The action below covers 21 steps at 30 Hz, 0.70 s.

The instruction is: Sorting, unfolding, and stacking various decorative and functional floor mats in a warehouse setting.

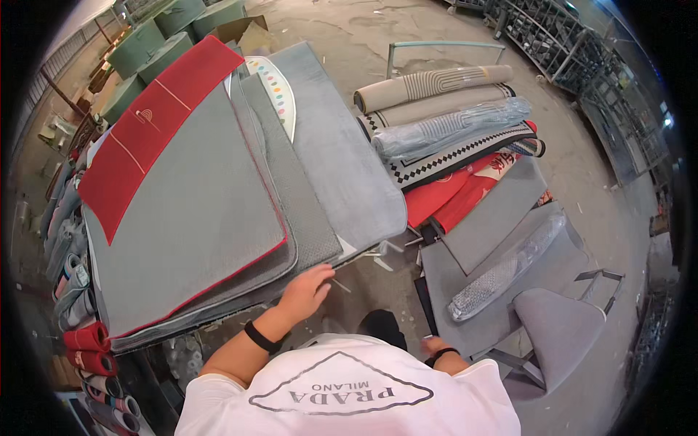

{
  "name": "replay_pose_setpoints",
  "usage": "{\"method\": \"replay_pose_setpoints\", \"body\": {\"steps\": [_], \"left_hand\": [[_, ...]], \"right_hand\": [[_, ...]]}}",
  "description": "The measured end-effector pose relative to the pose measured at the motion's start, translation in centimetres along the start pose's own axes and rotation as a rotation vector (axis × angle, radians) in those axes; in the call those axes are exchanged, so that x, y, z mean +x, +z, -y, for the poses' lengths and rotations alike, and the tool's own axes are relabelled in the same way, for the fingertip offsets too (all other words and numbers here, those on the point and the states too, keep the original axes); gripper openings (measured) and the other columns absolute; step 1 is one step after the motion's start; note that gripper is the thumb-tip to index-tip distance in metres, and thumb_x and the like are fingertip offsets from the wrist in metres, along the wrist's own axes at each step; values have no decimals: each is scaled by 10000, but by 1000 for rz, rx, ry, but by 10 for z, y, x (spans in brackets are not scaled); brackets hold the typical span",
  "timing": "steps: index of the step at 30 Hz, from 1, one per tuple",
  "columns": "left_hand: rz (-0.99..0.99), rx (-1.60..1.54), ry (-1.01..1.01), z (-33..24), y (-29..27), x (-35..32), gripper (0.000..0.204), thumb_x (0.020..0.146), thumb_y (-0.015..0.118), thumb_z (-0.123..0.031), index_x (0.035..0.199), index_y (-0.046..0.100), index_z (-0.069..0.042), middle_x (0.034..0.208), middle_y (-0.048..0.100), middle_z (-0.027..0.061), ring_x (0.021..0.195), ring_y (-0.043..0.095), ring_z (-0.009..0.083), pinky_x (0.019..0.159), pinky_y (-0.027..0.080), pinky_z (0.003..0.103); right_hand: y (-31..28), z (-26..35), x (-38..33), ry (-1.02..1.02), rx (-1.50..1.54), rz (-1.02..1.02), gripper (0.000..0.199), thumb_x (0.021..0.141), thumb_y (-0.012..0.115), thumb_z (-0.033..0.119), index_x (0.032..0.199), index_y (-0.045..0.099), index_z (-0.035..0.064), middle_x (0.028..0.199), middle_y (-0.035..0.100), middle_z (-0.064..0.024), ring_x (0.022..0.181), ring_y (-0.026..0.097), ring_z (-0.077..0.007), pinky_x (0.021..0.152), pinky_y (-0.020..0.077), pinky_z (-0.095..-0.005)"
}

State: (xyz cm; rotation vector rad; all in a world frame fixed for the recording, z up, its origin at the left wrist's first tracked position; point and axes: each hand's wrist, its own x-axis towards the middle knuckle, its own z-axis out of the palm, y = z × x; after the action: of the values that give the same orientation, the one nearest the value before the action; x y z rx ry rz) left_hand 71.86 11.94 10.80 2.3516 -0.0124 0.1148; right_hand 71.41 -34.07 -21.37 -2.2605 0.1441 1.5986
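Just ahead of left hand (305,291), open-fingered on mat stack (189,218) edge, stretching away leftward; right hand (436,347) farther, grip hidden.

You've got two clear plastic-wrapped rolls: one bluish wrapped rug (451,128) atop the rug pile, one grey wrapped roll (507,267) below-right of that pile. Brown cardboard box (243,30) far above-left.
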Motion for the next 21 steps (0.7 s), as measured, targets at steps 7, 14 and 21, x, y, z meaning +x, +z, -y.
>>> {"method": "replay_pose_setpoints", "body": {"steps": [7,14,21], "left_hand": [[-197,260,-150,38,-32,82,339,710,571,-98,1038,506,-39,1167,438,166,1068,410,332,882,334,408],[-91,536,-525,75,33,141,575,671,622,-211,1160,393,-14,1268,292,219,1176,254,369,945,197,484],[-49,724,-678,75,45,141,516,647,563,-176,1110,409,-6,1258,308,225,1158,260,401,942,184,507]], "right_hand": [[-176,150,50,-205,148,-410,371,731,511,299,910,592,-15,937,584,-199,908,551,-313,788,427,-365],[-325,283,226,-424,442,-559,413,744,560,271,1031,519,-23,827,593,-139,710,579,-193,639,465,-306],[-388,477,256,-344,1022,-795,578,813,429,410,1160,345,-45,1105,496,-179,984,498,-314,823,385,-367]]}}
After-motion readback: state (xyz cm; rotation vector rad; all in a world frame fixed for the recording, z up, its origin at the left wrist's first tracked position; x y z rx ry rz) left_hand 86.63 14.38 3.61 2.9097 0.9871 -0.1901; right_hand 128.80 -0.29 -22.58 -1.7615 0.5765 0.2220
